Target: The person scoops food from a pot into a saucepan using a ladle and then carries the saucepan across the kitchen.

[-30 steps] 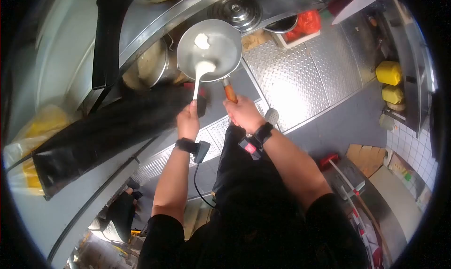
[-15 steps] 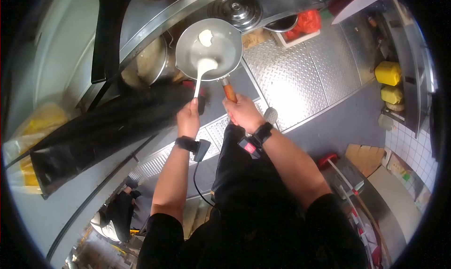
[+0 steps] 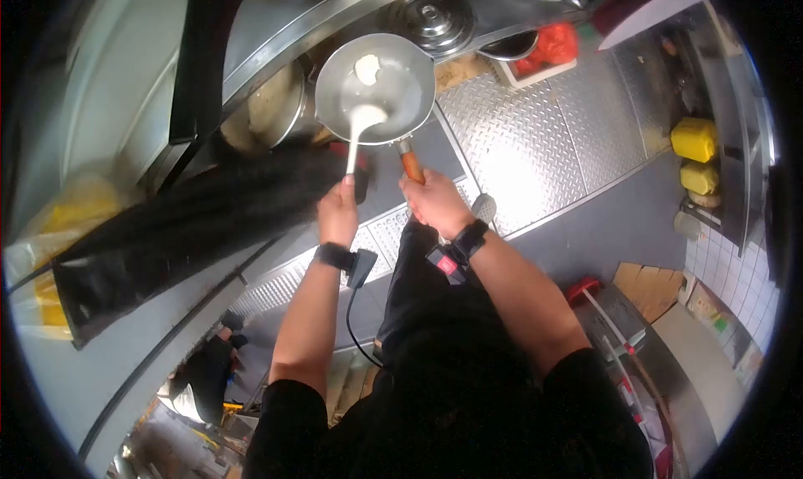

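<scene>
My right hand [image 3: 439, 203] is wrapped round the wooden handle of a grey metal saucepan [image 3: 411, 81], holding it out in front of me. In my left hand [image 3: 338, 215] is a white spoon [image 3: 355, 144], gripped by its handle, with its head down inside the pan. A white, soft-looking lump [image 3: 366, 69] sits on the far side of the pan's inner surface. The spoon's head lies nearer to me, apart from the lump. Whether the spoon carries anything is hard to make out, as both are white.
A lidded steel pot [image 3: 431, 17] stands beyond the pan, with a larger pot [image 3: 276, 107] at the left. A white box with a red bag [image 3: 552, 46] lies right of it. Yellow jugs [image 3: 694, 140] stand far right. Another person [image 3: 201, 379] is at lower left.
The view has shifted slightly, so the surroundings sit a little differently. Both hands keep their grips, and the spoon and lump hold nearly the same places in the pan.
</scene>
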`<state>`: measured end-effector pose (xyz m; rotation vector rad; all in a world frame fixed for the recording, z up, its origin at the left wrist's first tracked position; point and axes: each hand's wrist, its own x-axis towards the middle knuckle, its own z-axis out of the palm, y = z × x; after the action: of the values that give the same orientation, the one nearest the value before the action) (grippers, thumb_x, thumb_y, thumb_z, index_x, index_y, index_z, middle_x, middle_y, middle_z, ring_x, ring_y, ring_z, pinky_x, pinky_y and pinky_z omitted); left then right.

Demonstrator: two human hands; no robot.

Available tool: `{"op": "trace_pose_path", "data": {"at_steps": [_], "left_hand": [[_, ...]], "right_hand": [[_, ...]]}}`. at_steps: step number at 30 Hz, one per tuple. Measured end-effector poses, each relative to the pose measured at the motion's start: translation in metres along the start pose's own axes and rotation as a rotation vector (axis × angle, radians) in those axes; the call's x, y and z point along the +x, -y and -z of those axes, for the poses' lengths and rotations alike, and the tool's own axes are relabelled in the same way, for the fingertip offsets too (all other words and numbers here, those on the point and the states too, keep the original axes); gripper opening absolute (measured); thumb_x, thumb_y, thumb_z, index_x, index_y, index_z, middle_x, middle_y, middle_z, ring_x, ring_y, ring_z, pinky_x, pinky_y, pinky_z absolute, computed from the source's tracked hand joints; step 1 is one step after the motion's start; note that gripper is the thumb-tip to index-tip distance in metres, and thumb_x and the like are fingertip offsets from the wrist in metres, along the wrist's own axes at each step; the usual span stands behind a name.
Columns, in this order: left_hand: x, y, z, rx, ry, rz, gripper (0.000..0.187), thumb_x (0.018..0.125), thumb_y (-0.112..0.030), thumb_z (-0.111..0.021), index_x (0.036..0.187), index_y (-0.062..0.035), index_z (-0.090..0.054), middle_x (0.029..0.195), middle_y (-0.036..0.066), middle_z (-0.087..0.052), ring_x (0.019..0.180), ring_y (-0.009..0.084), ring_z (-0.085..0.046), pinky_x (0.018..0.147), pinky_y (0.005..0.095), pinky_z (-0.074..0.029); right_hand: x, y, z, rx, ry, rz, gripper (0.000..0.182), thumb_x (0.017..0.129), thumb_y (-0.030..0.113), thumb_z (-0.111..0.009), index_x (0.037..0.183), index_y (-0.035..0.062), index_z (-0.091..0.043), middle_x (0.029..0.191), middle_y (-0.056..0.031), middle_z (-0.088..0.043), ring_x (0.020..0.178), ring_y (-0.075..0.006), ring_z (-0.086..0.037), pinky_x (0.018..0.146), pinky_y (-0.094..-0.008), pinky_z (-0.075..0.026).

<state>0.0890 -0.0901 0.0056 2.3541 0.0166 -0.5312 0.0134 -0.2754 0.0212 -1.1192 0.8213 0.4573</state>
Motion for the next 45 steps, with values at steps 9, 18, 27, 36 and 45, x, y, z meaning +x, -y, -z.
{"op": "trace_pose_path", "data": {"at_steps": [9,18,27,36,45], "left_hand": [[0.006,0.006,0.003,0.046,-0.011,-0.027,0.049,0.104,-0.040,-0.046,0.088,0.0009,-0.066,0.083,0.029,-0.063,0.082,0.0488,-0.060,0.070,0.0517,-0.046],[0.013,0.008,0.003,-0.094,-0.042,-0.019,0.052,0.103,-0.043,-0.048,0.086,0.0039,-0.063,0.064,0.017,-0.054,0.062,0.0245,-0.049,0.064,0.0410,-0.045],[0.030,0.019,-0.002,-0.481,0.066,0.246,0.053,0.104,-0.042,-0.050,0.065,-0.0056,-0.048,0.061,-0.004,-0.040,0.057,0.0077,-0.034,0.051,0.0302,-0.031],[0.013,0.001,0.009,-0.671,0.162,0.360,0.052,0.104,-0.049,-0.045,0.064,-0.0167,-0.037,0.052,-0.005,-0.030,0.039,0.0073,-0.026,0.037,0.0257,-0.018],[0.003,-0.006,0.014,-0.653,0.153,0.440,0.052,0.104,-0.049,-0.046,0.063,-0.0168,-0.037,0.053,-0.005,-0.029,0.039,0.0084,-0.026,0.037,0.0265,-0.018]], "right_hand": [[0.005,0.008,0.002,0.006,0.001,0.013,0.019,0.096,0.021,-0.062,0.090,0.0046,-0.054,0.058,0.0011,-0.049,0.044,-0.0085,-0.047,0.039,-0.0259,-0.037],[0.016,0.011,-0.003,-0.049,-0.043,0.028,0.024,0.094,0.022,-0.063,0.084,0.0032,-0.053,0.060,-0.0013,-0.053,0.046,-0.0107,-0.051,0.042,-0.0277,-0.041],[0.039,-0.001,-0.016,-0.046,-0.005,0.037,0.026,0.093,0.027,-0.063,0.087,0.0014,-0.057,0.062,-0.0030,-0.055,0.047,-0.0118,-0.054,0.043,-0.0290,-0.043],[0.030,0.003,-0.019,-0.092,0.014,0.068,0.022,0.095,0.020,-0.062,0.092,0.0010,-0.052,0.063,-0.0019,-0.053,0.046,-0.0101,-0.051,0.041,-0.0271,-0.040],[0.017,-0.010,-0.023,-0.198,-0.012,0.126,0.024,0.095,0.023,-0.061,0.092,0.0010,-0.052,0.063,-0.0027,-0.054,0.046,-0.0109,-0.051,0.041,-0.0280,-0.041]]}}
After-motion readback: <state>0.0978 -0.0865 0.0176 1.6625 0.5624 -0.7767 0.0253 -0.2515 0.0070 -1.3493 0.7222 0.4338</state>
